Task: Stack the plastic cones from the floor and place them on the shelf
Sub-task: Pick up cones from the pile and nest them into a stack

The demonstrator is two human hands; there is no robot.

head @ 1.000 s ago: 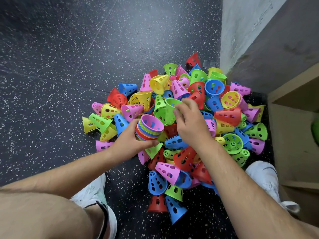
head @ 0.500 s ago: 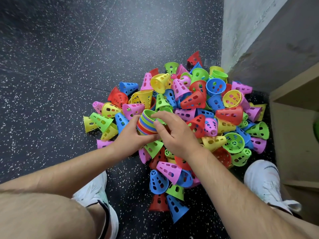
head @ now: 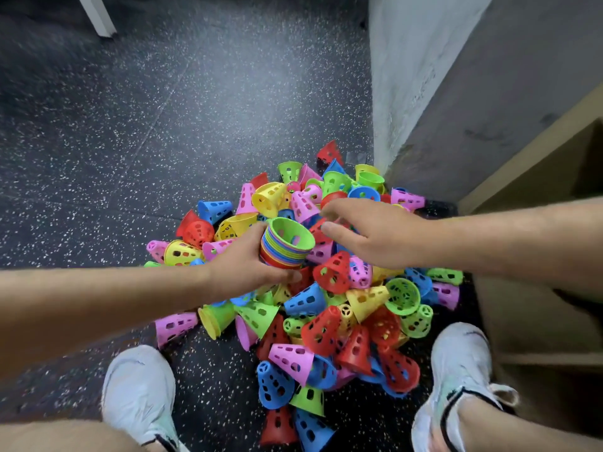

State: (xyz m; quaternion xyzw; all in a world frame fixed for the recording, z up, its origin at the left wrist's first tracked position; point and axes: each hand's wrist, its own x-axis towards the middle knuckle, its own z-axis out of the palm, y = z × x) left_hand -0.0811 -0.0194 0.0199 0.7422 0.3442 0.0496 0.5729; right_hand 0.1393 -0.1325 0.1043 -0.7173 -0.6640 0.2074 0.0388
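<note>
A heap of perforated plastic cones [head: 326, 308] in red, blue, green, yellow and pink covers the dark floor between my feet and the wall corner. My left hand [head: 248, 261] grips a stack of nested cones [head: 287, 244] with a green cone on top, its mouth facing up and right. My right hand [head: 368, 234] hovers over the heap just right of the stack, fingers spread and relaxed, holding nothing. Its fingertips reach towards a red cone [head: 318, 230] beside the stack.
A grey wall corner [head: 391, 93] rises at the upper right, and a wooden shelf unit [head: 538, 197] stands at the right edge. My two white shoes [head: 137, 393] [head: 456, 380] flank the heap. Speckled floor [head: 130, 141] spreads to the left; a white leg [head: 98, 14] stands at the top left.
The green cone went onto the stack in my left hand. My right hand let go of it and moved right, opening above the heap. The view has lifted and shifted.
</note>
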